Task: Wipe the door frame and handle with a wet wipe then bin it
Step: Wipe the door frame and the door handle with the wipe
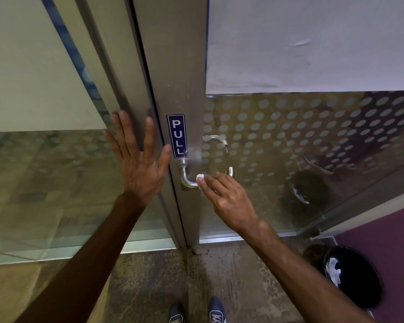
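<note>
A metal door frame (173, 73) runs down the middle, with a blue PULL sign (177, 135) on it. Below the sign sits a curved steel handle (187, 179). My right hand (226, 199) grips the handle's bar with a small white wet wipe (200, 177) bunched under its fingertips. My left hand (137, 157) is spread flat, palm against the frame and glass left of the sign. A black bin (355, 276) with white wipes inside stands on the floor at the lower right.
Glass panels with frosted dots flank the frame on both sides. A second handle (216, 139) shows through the right glass. A purple wall (387, 236) rises behind the bin. My blue shoes (196, 312) stand on the speckled floor.
</note>
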The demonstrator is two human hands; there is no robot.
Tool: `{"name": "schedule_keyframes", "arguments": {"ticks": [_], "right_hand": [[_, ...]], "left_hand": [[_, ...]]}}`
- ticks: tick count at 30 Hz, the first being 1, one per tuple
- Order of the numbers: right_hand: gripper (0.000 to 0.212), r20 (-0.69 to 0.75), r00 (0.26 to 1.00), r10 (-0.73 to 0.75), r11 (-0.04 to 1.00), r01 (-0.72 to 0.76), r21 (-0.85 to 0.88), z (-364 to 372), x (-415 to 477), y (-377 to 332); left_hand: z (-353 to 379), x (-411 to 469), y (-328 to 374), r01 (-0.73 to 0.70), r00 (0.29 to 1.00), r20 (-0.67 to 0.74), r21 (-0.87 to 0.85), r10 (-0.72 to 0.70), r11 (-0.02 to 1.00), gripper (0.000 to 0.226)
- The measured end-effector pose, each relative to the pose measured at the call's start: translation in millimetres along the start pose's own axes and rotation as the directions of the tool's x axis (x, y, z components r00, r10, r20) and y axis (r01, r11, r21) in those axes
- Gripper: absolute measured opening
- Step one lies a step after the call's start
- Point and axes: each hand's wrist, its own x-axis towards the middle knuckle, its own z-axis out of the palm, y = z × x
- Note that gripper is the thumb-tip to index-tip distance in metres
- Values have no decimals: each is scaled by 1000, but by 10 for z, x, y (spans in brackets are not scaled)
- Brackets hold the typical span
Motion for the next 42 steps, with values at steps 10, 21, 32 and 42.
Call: {"name": "schedule_keyframes", "arguments": {"ticks": [10, 21, 32, 42], "right_hand": [[30, 121, 990, -66, 984, 85, -159, 34, 521, -378], [19, 71, 989, 132, 990, -129, -54, 93, 524, -401], [21, -69, 996, -64, 998, 63, -26, -13, 10, 207], [37, -93, 785, 613, 749, -540, 383, -46, -166, -51]], "left_hand": [[7, 22, -13, -16, 1000, 5, 5, 16, 1000, 79], [1, 6, -21, -12, 1000, 24, 23, 11, 1000, 78], [24, 32, 3, -6, 1000, 12, 29, 6, 1000, 77], [-26, 54, 81, 12, 1000, 25, -1, -12, 1000, 79]]}}
